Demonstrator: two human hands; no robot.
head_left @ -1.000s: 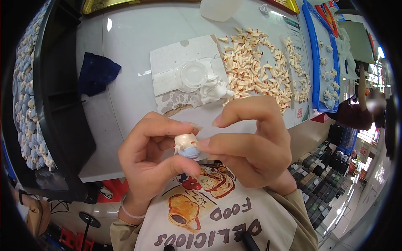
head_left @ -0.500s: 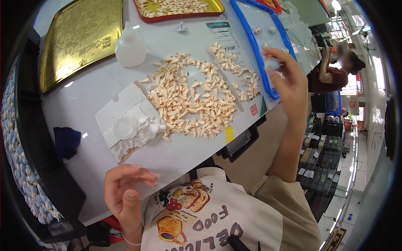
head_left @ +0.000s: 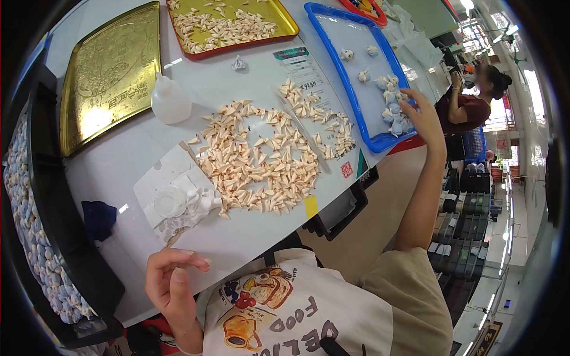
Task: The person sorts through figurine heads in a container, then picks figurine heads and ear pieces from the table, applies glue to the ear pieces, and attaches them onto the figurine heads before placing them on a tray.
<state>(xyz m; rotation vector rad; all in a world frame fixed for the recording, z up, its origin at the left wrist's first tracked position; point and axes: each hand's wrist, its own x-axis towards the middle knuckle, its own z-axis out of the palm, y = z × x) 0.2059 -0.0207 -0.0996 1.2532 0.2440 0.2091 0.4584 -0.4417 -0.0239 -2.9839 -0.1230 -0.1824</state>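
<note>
My right hand [head_left: 424, 118] is over the right rim of the blue tray [head_left: 350, 110], thumb and forefinger apart, nothing visible between them. Just beside its fingertips, several small blue-and-white figurines [head_left: 393, 98] cluster in the tray. More figurines [head_left: 364, 76] lie scattered further up. My left hand [head_left: 175, 285] hovers at the table's near edge, fingers loosely bent, holding nothing. Close to it lies a white board [head_left: 161, 172] bearing a small round dish [head_left: 170, 202] and crumpled white material. Many cream, pointed pieces with reddish tips [head_left: 261, 163] spread over the table.
A white squeeze bottle [head_left: 171, 104] stands near a gold embossed tray [head_left: 113, 83]. Behind is a red-rimmed gold tray [head_left: 285, 21] with more pointed pieces. At left, a black crate [head_left: 50, 178] holds many blue-and-white pieces. A person [head_left: 472, 104] is at the far right.
My right hand has moved slightly right and down, and the blue-and-white figurine it held is no longer between its fingers. My left hand stays almost in place. The view has shifted.
</note>
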